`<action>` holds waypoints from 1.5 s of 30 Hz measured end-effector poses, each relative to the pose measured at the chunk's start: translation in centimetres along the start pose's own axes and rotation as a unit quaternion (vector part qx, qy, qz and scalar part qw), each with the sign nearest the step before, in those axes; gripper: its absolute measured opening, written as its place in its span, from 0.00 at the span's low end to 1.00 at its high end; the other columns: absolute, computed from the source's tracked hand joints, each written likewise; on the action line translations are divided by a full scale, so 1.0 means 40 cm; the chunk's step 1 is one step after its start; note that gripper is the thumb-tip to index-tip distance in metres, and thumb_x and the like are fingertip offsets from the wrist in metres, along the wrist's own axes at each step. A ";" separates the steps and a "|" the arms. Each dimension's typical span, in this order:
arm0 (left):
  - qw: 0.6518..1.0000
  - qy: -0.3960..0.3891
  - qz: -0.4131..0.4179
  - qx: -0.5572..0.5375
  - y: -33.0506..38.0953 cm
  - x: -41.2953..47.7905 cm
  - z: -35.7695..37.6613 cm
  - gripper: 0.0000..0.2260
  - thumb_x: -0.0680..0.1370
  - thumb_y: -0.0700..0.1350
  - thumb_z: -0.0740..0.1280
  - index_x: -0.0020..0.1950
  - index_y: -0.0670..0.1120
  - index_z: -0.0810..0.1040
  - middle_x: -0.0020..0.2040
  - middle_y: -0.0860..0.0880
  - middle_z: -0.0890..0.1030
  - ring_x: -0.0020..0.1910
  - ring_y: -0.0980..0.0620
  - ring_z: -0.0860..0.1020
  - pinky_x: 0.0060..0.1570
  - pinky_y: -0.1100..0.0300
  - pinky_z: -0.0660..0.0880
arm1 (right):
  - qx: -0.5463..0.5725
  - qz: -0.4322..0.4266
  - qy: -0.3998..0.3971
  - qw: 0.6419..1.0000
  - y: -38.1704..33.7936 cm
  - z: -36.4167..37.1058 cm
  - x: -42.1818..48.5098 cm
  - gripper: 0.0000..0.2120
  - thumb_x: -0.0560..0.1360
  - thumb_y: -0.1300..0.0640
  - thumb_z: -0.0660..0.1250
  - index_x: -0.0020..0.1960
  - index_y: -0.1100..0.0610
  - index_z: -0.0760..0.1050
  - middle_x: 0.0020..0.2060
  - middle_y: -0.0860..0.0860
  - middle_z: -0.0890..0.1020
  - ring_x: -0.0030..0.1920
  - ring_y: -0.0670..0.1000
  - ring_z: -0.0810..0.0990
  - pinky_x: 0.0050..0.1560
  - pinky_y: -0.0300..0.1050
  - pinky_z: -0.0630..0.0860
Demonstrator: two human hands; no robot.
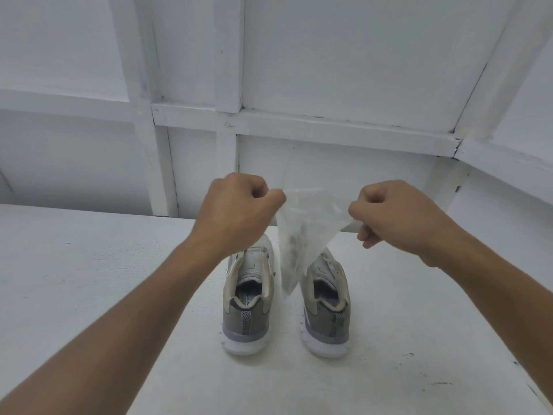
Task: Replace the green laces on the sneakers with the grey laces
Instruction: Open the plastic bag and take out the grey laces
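Note:
Two grey sneakers with white soles stand side by side on the white table (89, 265), heels toward me: the left sneaker (248, 301) and the right sneaker (326, 310). Above them hangs a clear plastic bag (299, 235) with something greyish inside, too blurred to identify. My left hand (239, 205) pinches the bag's top left corner. My right hand (395, 214) pinches its top right corner. The bag's lower tip dangles between the two shoes. My hands and the bag hide the shoes' fronts, so no green laces can be seen.
A white panelled wall (329, 70) with wooden battens rises behind the table. A white ledge (508, 169) runs along the right side. The table's right edge lies near the frame's bottom right corner.

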State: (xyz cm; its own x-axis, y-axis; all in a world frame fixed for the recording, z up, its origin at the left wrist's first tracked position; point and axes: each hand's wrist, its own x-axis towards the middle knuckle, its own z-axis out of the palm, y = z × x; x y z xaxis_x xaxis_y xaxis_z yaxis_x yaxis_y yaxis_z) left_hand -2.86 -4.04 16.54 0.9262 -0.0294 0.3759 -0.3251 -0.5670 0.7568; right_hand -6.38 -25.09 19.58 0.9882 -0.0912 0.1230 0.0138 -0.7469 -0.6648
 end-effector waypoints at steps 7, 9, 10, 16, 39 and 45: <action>0.999 -0.027 0.046 -0.005 0.054 -0.007 0.059 0.13 0.74 0.48 0.63 0.38 0.41 0.80 0.35 0.44 0.82 0.34 0.47 0.79 0.35 0.55 0.77 | -0.131 -0.358 0.096 0.919 0.004 0.036 -0.013 0.13 0.68 0.69 0.68 0.47 0.54 0.79 0.47 0.47 0.76 0.46 0.43 0.76 0.46 0.32 0.71; 0.997 -0.027 0.067 -0.008 0.060 -0.012 0.065 0.12 0.75 0.48 0.62 0.37 0.43 0.80 0.35 0.45 0.82 0.36 0.46 0.80 0.39 0.50 0.78 | -0.153 -0.385 0.038 0.910 0.009 0.039 -0.011 0.13 0.70 0.69 0.62 0.44 0.55 0.81 0.45 0.46 0.80 0.41 0.43 0.78 0.42 0.35 0.72; 0.997 -0.023 0.076 -0.006 0.062 -0.015 0.066 0.12 0.75 0.47 0.62 0.37 0.44 0.79 0.34 0.46 0.82 0.36 0.47 0.79 0.38 0.50 0.77 | -0.165 -0.361 0.005 0.918 0.005 0.036 -0.011 0.14 0.71 0.68 0.60 0.45 0.55 0.82 0.42 0.44 0.80 0.39 0.41 0.77 0.40 0.33 0.71; 0.980 -0.001 0.193 0.047 0.077 -0.073 0.114 0.12 0.78 0.49 0.61 0.36 0.46 0.75 0.31 0.51 0.76 0.31 0.51 0.74 0.33 0.52 0.73 | -0.068 -0.124 -0.211 0.967 0.009 0.027 0.007 0.15 0.72 0.67 0.63 0.46 0.49 0.81 0.37 0.48 0.82 0.38 0.45 0.80 0.44 0.42 0.78; 0.943 -0.192 -0.221 -0.159 -0.146 -0.021 0.108 0.33 0.73 0.74 0.55 0.66 0.53 0.76 0.63 0.54 0.78 0.60 0.53 0.77 0.63 0.53 0.70 | 0.234 -0.101 -0.192 0.948 0.149 0.087 -0.053 0.29 0.69 0.56 0.73 0.67 0.40 0.71 0.61 0.37 0.79 0.63 0.39 0.76 0.64 0.41 0.74; 0.954 -0.151 -0.125 -0.227 -0.113 -0.056 0.099 0.12 0.81 0.59 0.60 0.53 0.56 0.80 0.53 0.48 0.83 0.56 0.49 0.81 0.63 0.46 0.74 | 0.225 -0.106 -0.195 0.949 0.177 0.094 -0.040 0.23 0.77 0.59 0.70 0.70 0.46 0.71 0.64 0.39 0.77 0.63 0.42 0.77 0.54 0.34 0.77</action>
State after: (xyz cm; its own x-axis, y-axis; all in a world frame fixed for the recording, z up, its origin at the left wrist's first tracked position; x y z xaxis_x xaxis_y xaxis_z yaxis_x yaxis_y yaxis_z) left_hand -2.71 -4.69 10.15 0.9761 -0.2147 0.0345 -0.0730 -0.1738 0.9821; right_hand -7.31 -27.74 11.90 0.9359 0.3463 0.0645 0.1948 -0.3562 -0.9139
